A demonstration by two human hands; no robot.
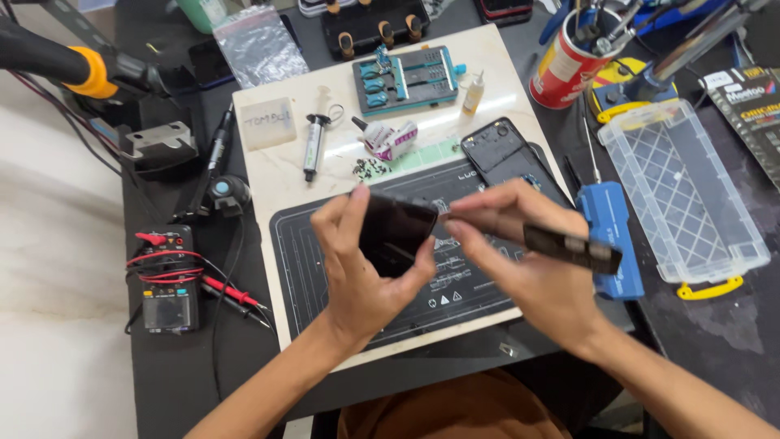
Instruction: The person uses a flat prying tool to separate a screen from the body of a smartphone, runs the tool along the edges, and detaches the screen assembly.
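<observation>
My left hand (361, 272) holds a black phone part (396, 232) tilted up above the dark work mat (325, 268). My right hand (520, 260) grips a long dark tool (561, 244), its tip touching the top right edge of that part. Behind the hands, a black phone body (500, 150) lies at the mat's far right corner. A small pile of screws (370, 168) sits just beyond the mat.
On the white board are a syringe (313, 146), a white-purple tool (390, 138), a teal holder (405, 79) and a small bottle (474, 91). A multimeter (168, 284) lies left. A clear plastic box (682, 191), blue tool (609, 236) and red cup (569, 65) stand right.
</observation>
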